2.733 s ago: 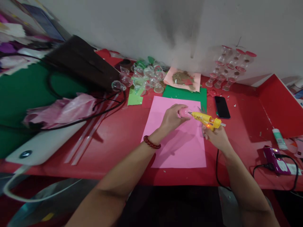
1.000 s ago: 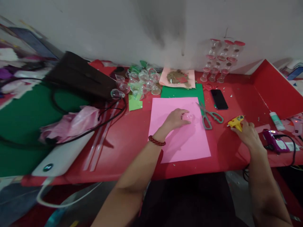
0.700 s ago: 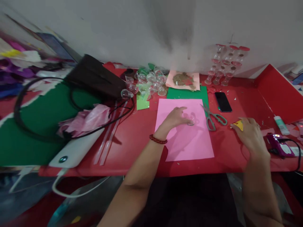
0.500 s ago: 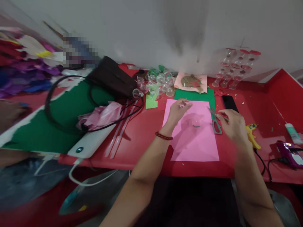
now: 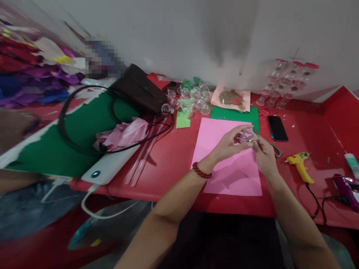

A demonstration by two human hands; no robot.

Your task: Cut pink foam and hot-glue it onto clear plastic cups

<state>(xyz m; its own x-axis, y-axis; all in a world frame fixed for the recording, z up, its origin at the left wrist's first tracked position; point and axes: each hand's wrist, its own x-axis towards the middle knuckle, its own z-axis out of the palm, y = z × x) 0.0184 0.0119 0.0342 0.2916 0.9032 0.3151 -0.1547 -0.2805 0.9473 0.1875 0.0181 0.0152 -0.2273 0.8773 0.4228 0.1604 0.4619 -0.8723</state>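
Observation:
A small clear plastic cup [image 5: 246,136] is held up over the pink paper sheet [image 5: 230,179]. My left hand [image 5: 228,144] curls around its left side, thumb below and fingers above. From the right, my right hand [image 5: 263,151] pinches in at the cup's edge with its fingers closed. A thin dark green thing shows by the right fingertips; I cannot make out whether it is held. The grey-green scissors handle [image 5: 277,150] shows just right of that hand, with the rest of the scissors hidden behind it.
Clear and green plastic cups [image 5: 193,98] are heaped at the back. A phone [image 5: 277,128], a yellow glue gun [image 5: 298,162] and a white-capped bottle [image 5: 351,162] lie to the right. Stacked hourglass-like cups [image 5: 286,84] stand by the wall. A dark bag [image 5: 146,89] and clear sticks [image 5: 140,164] lie left.
The clear cup, lying on the pink paper before, is now lifted in my hands. My left hand has moved right and closed on it; my right hand has moved in from the right.

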